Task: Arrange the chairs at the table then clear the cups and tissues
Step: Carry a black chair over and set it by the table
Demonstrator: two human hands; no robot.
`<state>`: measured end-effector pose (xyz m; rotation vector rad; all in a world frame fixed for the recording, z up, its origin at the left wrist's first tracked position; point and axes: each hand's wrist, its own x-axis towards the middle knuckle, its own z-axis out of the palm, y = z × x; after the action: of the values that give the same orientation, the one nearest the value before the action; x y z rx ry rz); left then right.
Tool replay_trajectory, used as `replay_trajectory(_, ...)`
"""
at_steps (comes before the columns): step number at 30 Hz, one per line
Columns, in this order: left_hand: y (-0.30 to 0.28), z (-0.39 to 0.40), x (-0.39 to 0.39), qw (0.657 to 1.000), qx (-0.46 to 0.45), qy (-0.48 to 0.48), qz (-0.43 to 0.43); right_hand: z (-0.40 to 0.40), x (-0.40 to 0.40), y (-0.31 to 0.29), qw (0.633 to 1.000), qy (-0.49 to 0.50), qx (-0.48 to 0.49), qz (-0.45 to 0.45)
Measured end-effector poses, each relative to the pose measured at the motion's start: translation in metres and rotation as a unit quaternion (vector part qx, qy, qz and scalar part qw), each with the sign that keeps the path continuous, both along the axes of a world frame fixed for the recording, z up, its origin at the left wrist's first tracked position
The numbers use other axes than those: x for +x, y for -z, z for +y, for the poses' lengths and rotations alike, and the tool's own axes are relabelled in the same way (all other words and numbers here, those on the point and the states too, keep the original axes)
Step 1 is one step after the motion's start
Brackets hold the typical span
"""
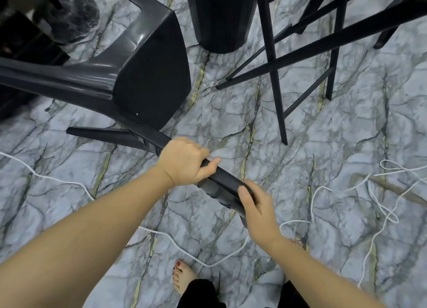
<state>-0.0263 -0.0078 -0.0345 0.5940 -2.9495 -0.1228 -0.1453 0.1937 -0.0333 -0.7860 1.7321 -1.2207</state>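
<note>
1. Bare foot (182,276), red-painted toenails, on marble-patterned floor (323,145); white cord (184,250) trailing across it.
2. Right hand (256,206), clamped on end of chair's top rail.
3. Left hand (184,161), clamped on same rail, further along.
4. Black plastic chair (152,76), glossy, moulded, tilted; seat beyond both hands.
5. Slim black legs (275,88) of other furniture, and a dark ribbed cylindrical base (221,18), farthest.
</note>
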Motion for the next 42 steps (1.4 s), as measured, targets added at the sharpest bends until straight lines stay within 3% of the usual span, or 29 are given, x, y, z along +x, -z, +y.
replay_trajectory(6,-0.073,-0.025,0.000,0.998,0.040,-0.020,0.044,-0.011,0.017,-0.047,0.997,0.055,-0.038,0.048)
replay_trajectory(11,-0.132,-0.041,0.008,0.995,0.089,-0.049,-0.001,-0.035,0.015,-0.103,0.991,0.065,-0.043,0.109)
replay_trajectory(15,-0.177,-0.022,-0.005,0.990,0.137,-0.023,0.012,-0.056,0.011,-0.136,0.985,0.020,-0.028,0.168)
replay_trajectory(19,-0.220,-0.023,-0.002,0.977,0.190,-0.059,0.070,-0.084,0.009,-0.178,0.972,-0.053,-0.046,0.226)
replay_trajectory(25,-0.264,-0.043,0.029,0.964,0.180,-0.128,0.150,-0.112,0.029,-0.236,0.957,-0.103,-0.064,0.265)
replay_trajectory(32,-0.298,-0.077,0.071,0.952,0.169,-0.148,0.208,-0.094,0.050,-0.239,0.976,-0.129,-0.078,0.154)
replay_trajectory(42,-0.340,-0.099,0.120,0.930,0.202,-0.173,0.254,-0.116,0.090,-0.260,0.944,-0.039,-0.095,0.314)
